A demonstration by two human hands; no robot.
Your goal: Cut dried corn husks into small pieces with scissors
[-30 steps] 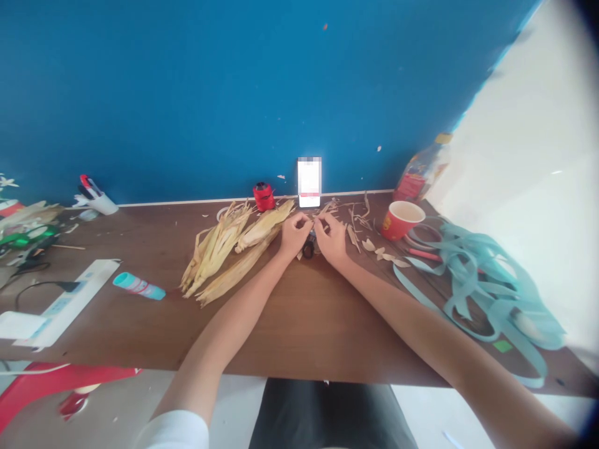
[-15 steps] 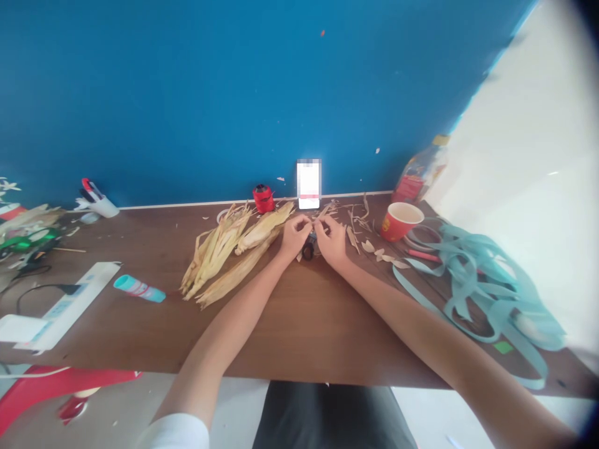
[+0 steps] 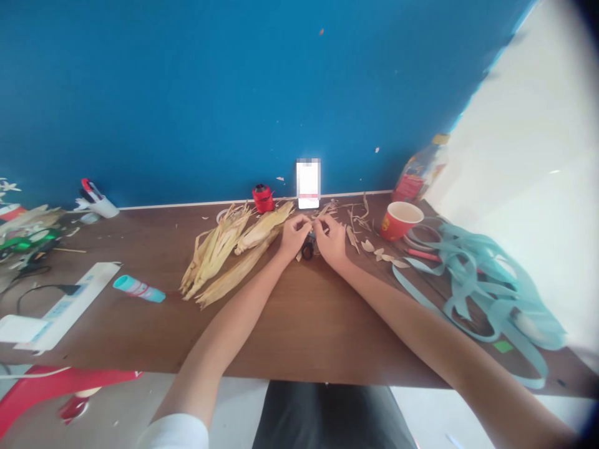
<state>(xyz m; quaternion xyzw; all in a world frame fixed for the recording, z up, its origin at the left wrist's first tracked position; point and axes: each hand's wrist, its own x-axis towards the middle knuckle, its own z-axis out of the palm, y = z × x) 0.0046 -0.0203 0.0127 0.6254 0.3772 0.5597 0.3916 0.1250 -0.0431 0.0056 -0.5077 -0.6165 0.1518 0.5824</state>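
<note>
My left hand (image 3: 294, 236) and my right hand (image 3: 331, 239) meet at the middle far side of the brown table (image 3: 299, 324). Both are closed in a pinch on a small strip of dried corn husk (image 3: 312, 223) held between them. Black scissor handles (image 3: 307, 251) lie on the table just under my hands. A pile of dried corn husks (image 3: 229, 249) lies right beside my left hand. Small cut husk pieces (image 3: 380, 254) are scattered to the right of my right hand.
A phone (image 3: 308, 183) leans on the blue wall, with a red thread spool (image 3: 262, 197) beside it. At right are a red paper cup (image 3: 400, 221), a bottle (image 3: 418, 168) and teal paper strips (image 3: 486, 280). At left lie a teal glue tube (image 3: 138, 288), a power strip (image 3: 65, 304) and a pen cup (image 3: 98, 201).
</note>
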